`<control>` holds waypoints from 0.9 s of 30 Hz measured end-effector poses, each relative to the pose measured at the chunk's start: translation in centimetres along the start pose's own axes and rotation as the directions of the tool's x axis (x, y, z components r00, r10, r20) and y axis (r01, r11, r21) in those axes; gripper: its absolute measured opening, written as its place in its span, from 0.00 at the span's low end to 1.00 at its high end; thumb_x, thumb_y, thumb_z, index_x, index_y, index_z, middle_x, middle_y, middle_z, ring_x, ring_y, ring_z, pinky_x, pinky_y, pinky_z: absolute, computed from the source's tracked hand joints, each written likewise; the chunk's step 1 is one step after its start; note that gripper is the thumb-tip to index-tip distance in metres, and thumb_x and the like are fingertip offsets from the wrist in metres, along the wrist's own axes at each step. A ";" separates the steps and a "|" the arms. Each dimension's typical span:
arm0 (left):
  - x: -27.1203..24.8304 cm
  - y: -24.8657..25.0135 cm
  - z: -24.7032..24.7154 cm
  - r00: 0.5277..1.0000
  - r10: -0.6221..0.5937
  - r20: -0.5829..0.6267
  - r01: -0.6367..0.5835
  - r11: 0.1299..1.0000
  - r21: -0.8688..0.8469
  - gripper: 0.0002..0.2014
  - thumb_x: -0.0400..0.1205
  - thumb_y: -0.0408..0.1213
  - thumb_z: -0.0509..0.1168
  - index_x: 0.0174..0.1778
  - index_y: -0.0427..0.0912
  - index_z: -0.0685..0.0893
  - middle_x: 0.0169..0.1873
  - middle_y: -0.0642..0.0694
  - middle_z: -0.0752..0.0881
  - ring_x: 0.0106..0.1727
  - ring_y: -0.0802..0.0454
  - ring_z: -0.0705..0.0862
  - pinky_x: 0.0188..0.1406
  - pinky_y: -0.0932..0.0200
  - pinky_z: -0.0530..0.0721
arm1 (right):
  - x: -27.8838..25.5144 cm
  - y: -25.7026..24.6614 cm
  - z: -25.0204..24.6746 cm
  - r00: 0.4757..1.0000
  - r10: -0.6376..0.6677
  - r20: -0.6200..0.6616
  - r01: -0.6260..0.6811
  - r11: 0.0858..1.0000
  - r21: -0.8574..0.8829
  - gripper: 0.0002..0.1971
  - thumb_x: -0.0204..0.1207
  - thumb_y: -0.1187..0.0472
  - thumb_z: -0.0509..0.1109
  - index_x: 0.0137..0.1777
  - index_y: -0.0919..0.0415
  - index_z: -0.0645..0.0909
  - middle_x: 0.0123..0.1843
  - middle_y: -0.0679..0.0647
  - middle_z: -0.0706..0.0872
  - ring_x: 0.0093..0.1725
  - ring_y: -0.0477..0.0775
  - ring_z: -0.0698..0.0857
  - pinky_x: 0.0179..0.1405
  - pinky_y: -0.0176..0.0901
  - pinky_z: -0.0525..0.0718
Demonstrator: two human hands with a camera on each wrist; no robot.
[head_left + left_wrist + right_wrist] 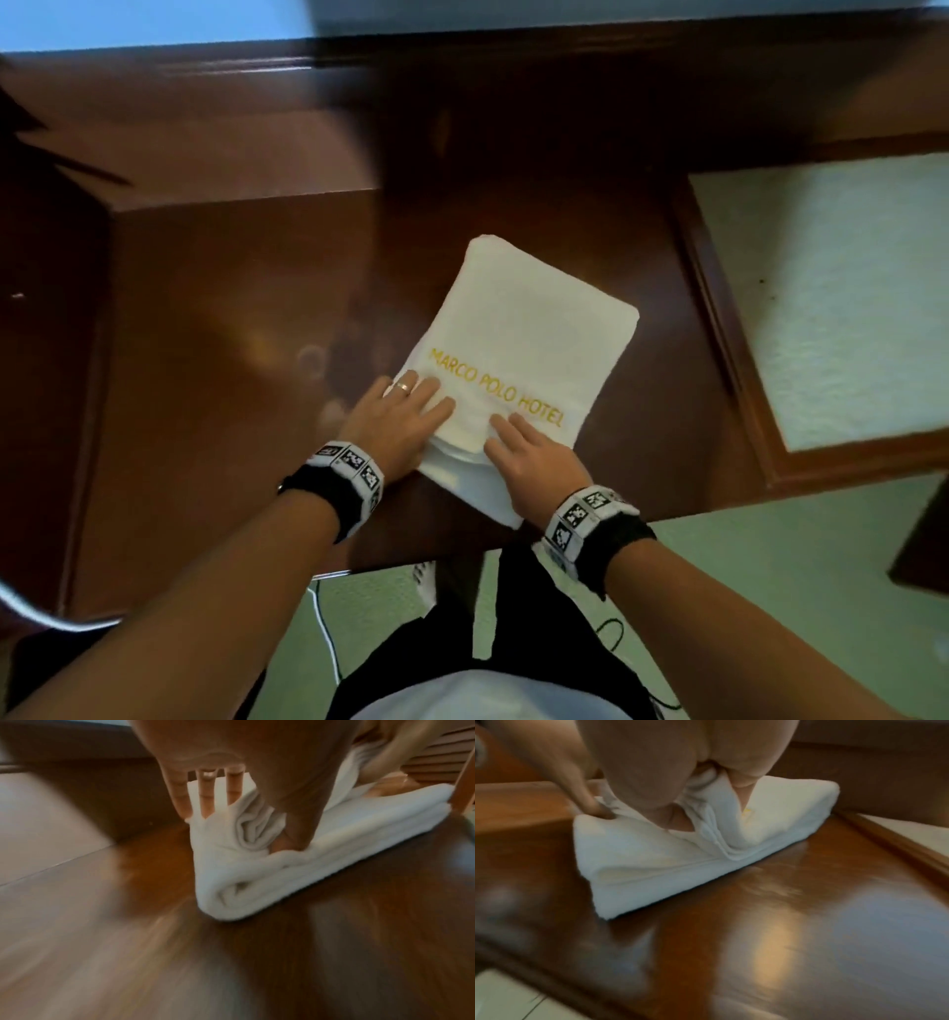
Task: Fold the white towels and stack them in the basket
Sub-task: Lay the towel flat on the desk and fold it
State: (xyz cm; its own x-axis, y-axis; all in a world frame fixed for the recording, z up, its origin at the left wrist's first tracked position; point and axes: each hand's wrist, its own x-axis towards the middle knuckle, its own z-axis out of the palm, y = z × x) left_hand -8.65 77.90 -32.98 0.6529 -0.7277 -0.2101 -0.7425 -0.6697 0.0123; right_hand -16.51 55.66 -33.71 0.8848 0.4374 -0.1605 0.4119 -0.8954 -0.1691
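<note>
One folded white towel (518, 349) is lying on a dark, glossy wooden table (231, 288), close to the table's near edge and turned at an angle to it. Yellow stitched lettering across the towel's top is reading "MARCO POLO HOTEL". Both hands are gripping the towel's near end. The left hand (398, 421) is laying its fingers (208, 795) over the top layers at the near left corner, while its thumb is tucking in between the layers, pinching them. The right hand (534, 465) is doing the same beside it, fingers on top and thumb pushed into the folds, so both hands are clamped on the cloth. A ring (404, 386) is showing on the left hand. Black wristbands (341, 480) with square printed markers are sitting on both wrists. A pale green floor (744, 580) is showing below the table's near edge.
</note>
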 end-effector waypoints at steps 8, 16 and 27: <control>5.8 2.8 -2.8 0.961 -0.004 -0.278 0.006 1.000 0.008 0.15 0.64 0.30 0.75 0.47 0.39 0.85 0.42 0.39 0.85 0.38 0.37 0.84 0.31 0.51 0.77 | -1.2 7.7 -3.7 0.881 0.398 -0.255 -0.424 0.904 -0.051 0.15 0.60 0.72 0.73 0.48 0.62 0.83 0.49 0.63 0.83 0.47 0.68 0.81 0.37 0.53 0.80; 1.6 1.8 1.1 0.955 0.086 -0.284 -0.100 0.994 -0.038 0.14 0.64 0.35 0.76 0.43 0.39 0.83 0.41 0.39 0.81 0.38 0.38 0.80 0.27 0.49 0.79 | -4.9 4.9 0.4 0.928 0.331 -0.172 -0.351 0.931 -0.097 0.18 0.57 0.69 0.76 0.49 0.60 0.81 0.47 0.60 0.81 0.42 0.65 0.80 0.32 0.52 0.78; -1.8 0.8 3.6 0.983 0.026 -0.181 -0.050 0.990 -0.129 0.22 0.68 0.44 0.75 0.55 0.39 0.83 0.52 0.37 0.83 0.45 0.34 0.83 0.34 0.46 0.85 | -7.1 3.2 1.3 0.977 0.198 -0.085 -0.205 0.975 -0.084 0.24 0.69 0.52 0.70 0.66 0.59 0.80 0.58 0.60 0.81 0.52 0.65 0.79 0.51 0.57 0.76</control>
State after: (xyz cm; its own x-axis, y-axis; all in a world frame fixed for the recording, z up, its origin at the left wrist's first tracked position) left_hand -10.95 79.23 -36.10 0.6497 -0.7596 -0.0289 -0.7488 -0.6460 0.1484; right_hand -21.78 49.80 -34.41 0.9641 0.2429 -0.1072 0.2387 -0.9698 -0.0500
